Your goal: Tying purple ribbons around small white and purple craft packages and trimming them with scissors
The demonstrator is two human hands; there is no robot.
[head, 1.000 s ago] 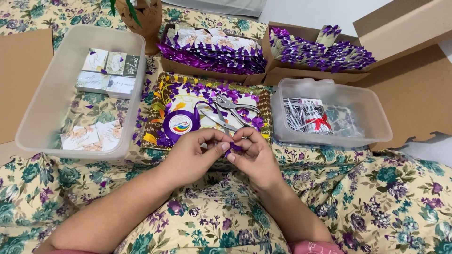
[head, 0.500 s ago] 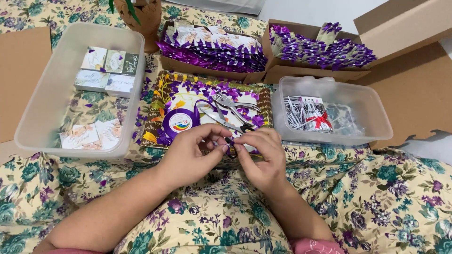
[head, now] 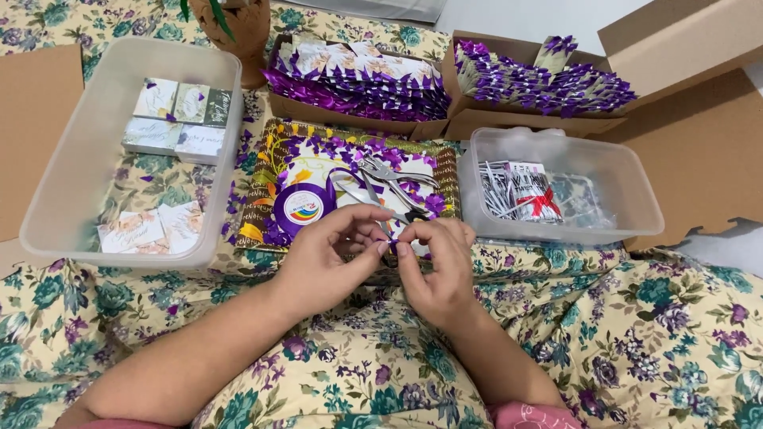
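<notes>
Small purple ribbon piece [head: 391, 245], mostly hidden, at frame centre. Pinched between fingertips of left hand [head: 330, 254] and right hand [head: 437, 266].

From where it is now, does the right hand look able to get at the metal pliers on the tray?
Probably yes: the pliers lie uncovered on the tray just beyond the right hand, though its fingertips are busy pinching something small.

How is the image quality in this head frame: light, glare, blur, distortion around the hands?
Head view: soft, even light with only faint shadows under the left hand and right hand; both hands look sharp, though whatever the fingertips pinch is too small to make out; mild glare on the clear plastic tub and the metal pliers; slight wide-angle bending near the frame edges.
</notes>
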